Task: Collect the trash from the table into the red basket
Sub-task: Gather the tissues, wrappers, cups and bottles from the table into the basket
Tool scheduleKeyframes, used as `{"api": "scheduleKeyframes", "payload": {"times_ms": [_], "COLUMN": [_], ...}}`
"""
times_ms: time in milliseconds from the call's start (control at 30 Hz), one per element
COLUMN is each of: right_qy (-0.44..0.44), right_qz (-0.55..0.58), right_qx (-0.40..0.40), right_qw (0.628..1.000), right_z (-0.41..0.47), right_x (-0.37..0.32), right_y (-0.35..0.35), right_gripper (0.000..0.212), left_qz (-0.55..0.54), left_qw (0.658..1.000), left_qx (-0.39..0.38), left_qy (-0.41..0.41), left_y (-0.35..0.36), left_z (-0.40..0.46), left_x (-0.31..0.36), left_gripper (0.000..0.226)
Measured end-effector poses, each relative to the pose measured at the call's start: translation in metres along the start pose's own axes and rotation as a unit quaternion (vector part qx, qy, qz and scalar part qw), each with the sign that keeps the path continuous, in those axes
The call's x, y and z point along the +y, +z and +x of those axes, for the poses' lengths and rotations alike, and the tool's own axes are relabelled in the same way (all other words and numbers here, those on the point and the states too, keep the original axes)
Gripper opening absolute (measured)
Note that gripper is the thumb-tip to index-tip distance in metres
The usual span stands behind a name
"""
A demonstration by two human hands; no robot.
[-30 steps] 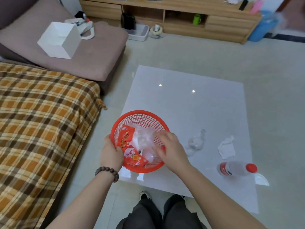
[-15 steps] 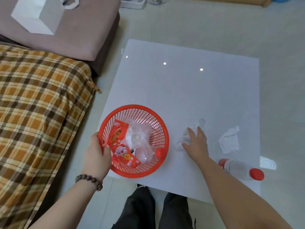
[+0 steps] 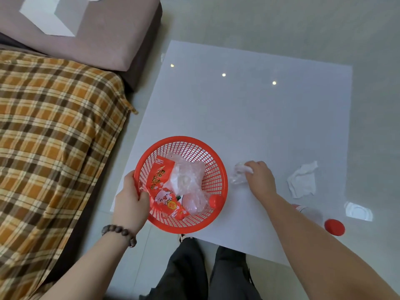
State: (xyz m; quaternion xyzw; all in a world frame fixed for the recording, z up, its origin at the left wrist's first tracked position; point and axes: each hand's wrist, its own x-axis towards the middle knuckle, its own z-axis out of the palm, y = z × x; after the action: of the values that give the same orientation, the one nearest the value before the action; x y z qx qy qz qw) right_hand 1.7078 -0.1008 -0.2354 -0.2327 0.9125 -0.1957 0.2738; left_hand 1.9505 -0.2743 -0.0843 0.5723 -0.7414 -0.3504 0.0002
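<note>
The red basket (image 3: 216,167) stands at the near left of the white table (image 3: 249,109). My left hand (image 3: 129,202) grips its near-left rim. Inside lie a red snack wrapper (image 3: 161,176), crumpled clear plastic (image 3: 187,175) and a red cap (image 3: 214,201). Just right of the basket, my right hand (image 3: 260,178) curls its fingers round a crumpled clear plastic wrap (image 3: 238,177) lying on the table. A crumpled white tissue (image 3: 303,182) lies further right. A plastic bottle (image 3: 313,215) with a red cap (image 3: 334,227) lies near the table's front right, partly behind my right forearm.
A plaid-covered sofa (image 3: 54,137) runs along the left, with a mauve cushion (image 3: 108,33) and a white paper bag (image 3: 52,16) behind it. A small clear lid (image 3: 357,211) sits at the table's right edge. My legs (image 3: 207,271) are below the table's front edge.
My right hand left the basket, reached right to the clear plastic wrap, and its fingers have now closed on it. The view tilted down. My left hand kept hold of the basket rim.
</note>
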Motion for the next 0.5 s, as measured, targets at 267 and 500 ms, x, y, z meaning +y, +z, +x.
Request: {"api": "scheduleKeyframes", "payload": {"times_ms": [267, 500], "right_qy": [-0.158, -0.292], "right_qz": [0.159, 0.000], "right_qx": [0.133, -0.039], "right_qw": [0.965, 0.956], "right_z": [-0.077, -0.112], "right_x": [-0.098, -0.159], "right_y": [-0.086, -0.067], "right_gripper": [0.033, 0.045], "left_qz": [-0.012, -0.066], "left_qw": [0.999, 0.992], "left_qx": [0.015, 0.025], "left_qy": [0.034, 0.101], "left_y": [-0.002, 0.002], "left_z": [-0.003, -0.019], "left_x": [0.016, 0.044], "left_gripper": [0.035, 0.042]}}
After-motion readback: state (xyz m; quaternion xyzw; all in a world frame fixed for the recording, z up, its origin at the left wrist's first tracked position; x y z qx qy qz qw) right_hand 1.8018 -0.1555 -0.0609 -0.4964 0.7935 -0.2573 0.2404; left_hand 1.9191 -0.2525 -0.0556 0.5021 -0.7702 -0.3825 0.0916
